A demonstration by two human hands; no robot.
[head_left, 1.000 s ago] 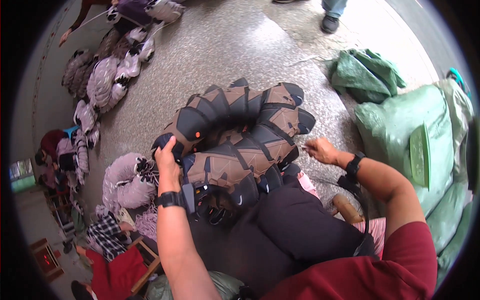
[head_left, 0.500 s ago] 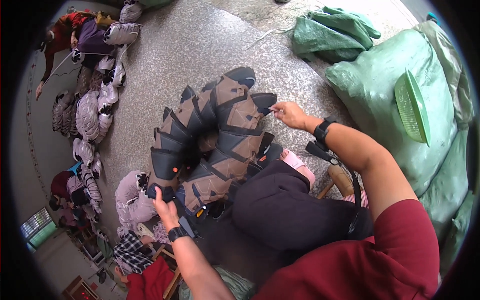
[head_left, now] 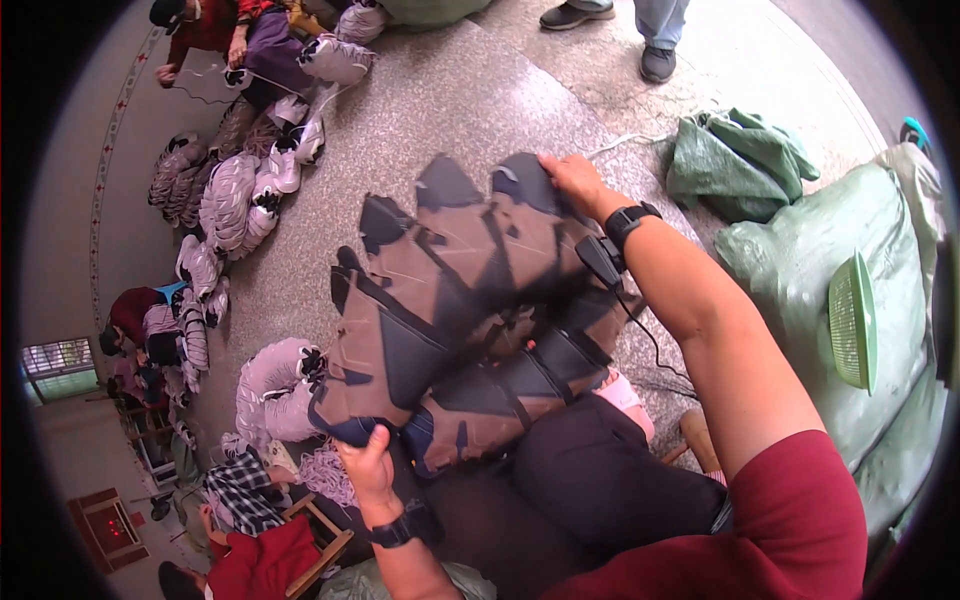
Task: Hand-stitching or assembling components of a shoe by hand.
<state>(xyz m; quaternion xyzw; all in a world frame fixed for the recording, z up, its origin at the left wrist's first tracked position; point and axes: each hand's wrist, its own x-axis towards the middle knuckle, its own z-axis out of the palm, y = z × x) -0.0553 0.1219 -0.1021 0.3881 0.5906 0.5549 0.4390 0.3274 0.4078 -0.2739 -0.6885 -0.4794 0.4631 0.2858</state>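
Observation:
A bundle of brown and dark shoe uppers, nested one against another in a curve, is lifted in front of me and partly blurred. My left hand is closed on the dark blue edge of the upper at the bundle's lower left, thumb on top. At the far end, my right hand pinches the edge of the outermost upper beside its dark tip. The bundle's lower side hangs over my dark trousers. Part of each hand's fingers is hidden behind the uppers.
Light purple uppers lie in a ring at my left; more piles lie farther off beside seated workers. Green sacks and a green plastic basket stand at right. A person's shoes show at the far edge.
The bundle has been raised and turned, its tips now fanned toward the far side. My right hand has moved to the outer upper's edge. A standing person's legs have come into view.

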